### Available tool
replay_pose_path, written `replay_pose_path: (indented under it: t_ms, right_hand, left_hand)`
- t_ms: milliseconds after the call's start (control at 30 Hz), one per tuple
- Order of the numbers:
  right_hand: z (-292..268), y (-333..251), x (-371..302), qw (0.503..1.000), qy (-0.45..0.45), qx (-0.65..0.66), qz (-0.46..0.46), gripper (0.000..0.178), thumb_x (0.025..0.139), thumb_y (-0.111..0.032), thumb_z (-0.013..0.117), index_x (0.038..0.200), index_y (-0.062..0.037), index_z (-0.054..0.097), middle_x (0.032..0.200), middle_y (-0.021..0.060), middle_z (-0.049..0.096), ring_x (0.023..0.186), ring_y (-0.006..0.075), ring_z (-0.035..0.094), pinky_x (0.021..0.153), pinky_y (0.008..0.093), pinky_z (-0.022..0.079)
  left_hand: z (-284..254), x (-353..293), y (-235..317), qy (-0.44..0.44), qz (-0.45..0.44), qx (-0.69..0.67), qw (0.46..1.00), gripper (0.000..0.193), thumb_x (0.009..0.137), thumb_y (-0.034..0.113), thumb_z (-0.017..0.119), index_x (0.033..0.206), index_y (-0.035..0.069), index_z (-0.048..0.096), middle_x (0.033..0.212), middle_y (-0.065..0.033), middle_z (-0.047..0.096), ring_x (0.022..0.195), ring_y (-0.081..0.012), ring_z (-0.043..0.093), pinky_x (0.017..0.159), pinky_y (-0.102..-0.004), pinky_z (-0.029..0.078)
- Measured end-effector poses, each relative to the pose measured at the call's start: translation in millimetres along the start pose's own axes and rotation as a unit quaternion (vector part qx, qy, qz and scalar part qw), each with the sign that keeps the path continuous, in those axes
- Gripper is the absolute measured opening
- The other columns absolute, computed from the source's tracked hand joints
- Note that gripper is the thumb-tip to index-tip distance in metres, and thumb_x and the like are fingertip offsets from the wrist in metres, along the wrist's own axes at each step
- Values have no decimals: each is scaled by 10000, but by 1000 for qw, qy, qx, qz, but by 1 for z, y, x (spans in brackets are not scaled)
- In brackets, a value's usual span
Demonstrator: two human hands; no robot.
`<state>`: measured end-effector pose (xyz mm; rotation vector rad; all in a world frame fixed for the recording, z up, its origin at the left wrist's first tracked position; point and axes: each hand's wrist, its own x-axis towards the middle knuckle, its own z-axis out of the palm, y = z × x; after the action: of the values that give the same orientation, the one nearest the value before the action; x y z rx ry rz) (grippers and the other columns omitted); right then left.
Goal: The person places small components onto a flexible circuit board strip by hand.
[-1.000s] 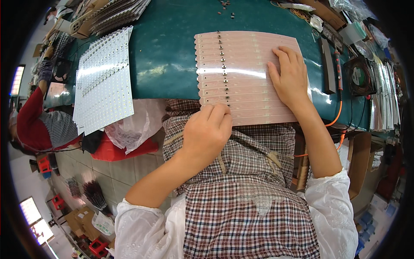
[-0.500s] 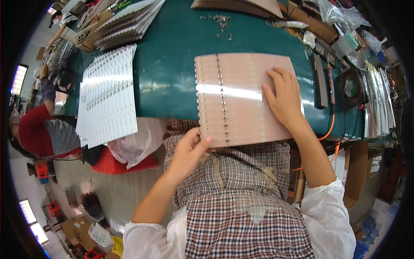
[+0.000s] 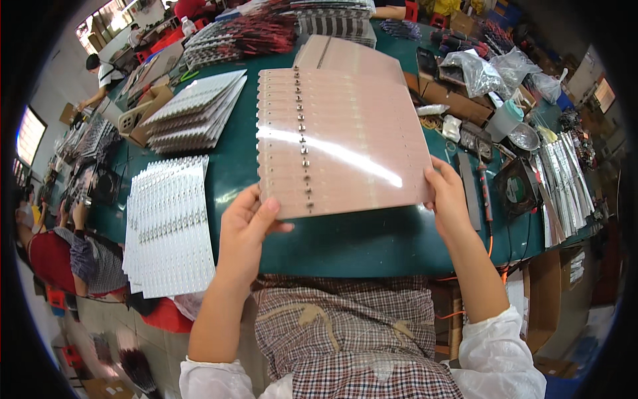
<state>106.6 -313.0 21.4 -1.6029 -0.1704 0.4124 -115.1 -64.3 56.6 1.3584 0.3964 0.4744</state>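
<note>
Between my two hands is a pinkish-beige circuit board panel (image 3: pixel 365 133), tilted above the green table (image 3: pixel 345 246). A row of small metal parts runs down its left side, and a bright glare band crosses its face. My left hand (image 3: pixel 244 223) pinches the near left corner, thumb on top. At the near right edge my right hand (image 3: pixel 446 196) grips the panel, its fingers partly hidden behind it. Just beyond lies a similar pinkish panel (image 3: pixel 362 54), partly covered by the held one. To the left is a fanned stack of white strip boards (image 3: pixel 169 249).
Another stack of white boards (image 3: pixel 194 110) stands farther back at left. On the right are a red-handled tool with an orange cord (image 3: pixel 486 193), a black fan (image 3: pixel 520 186), silver strips (image 3: pixel 561 183) and a plastic cup (image 3: pixel 504 121). A co-worker in red (image 3: pixel 53 263) sits at left.
The panel has been raised from the near table edge and carried away from me. My right hand has shifted from flat on its face to its right edge. The view has tilted up.
</note>
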Motion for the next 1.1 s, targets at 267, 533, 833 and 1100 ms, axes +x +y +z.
replay_pose_path:
  t_ms: [267,533,833,1100]
  right_hand:
    - [17,-20,162,990,90,104,-20,299,952,-92,530,1181,-10,704,791,6,625,537,85,430,455,254,313]
    - [37,-26,273,973,196,118,-8,172,858,-67,580,955,-25,715,699,40,547,474,152,414,429,318,322]
    - [25,-8,316,978,198,63,-10,132,874,-112,631,959,-36,698,767,54,559,513,154,451,427,300,332]
    - [6,0,334,934,204,-292,-39,386,907,-247,593,1127,50,703,1103,238,677,1063,391,636,879,494,502]
  left_hand:
    - [-15,49,34,-13,37,129,991,397,1073,249,503,1348,-26,582,1302,-159,661,1037,-212,688,871,-303,532]
    - [-102,6,12,127,20,293,948,321,968,66,633,1278,-14,620,1237,-132,676,1095,-199,664,909,-332,536]
    - [-121,-21,-8,203,60,737,641,616,852,229,779,1345,-65,554,1442,-328,488,1299,-463,512,1095,-484,411]
    - [-127,-17,-25,199,-27,710,675,700,838,263,779,1376,-100,517,1488,-350,437,1362,-486,458,1126,-489,392]
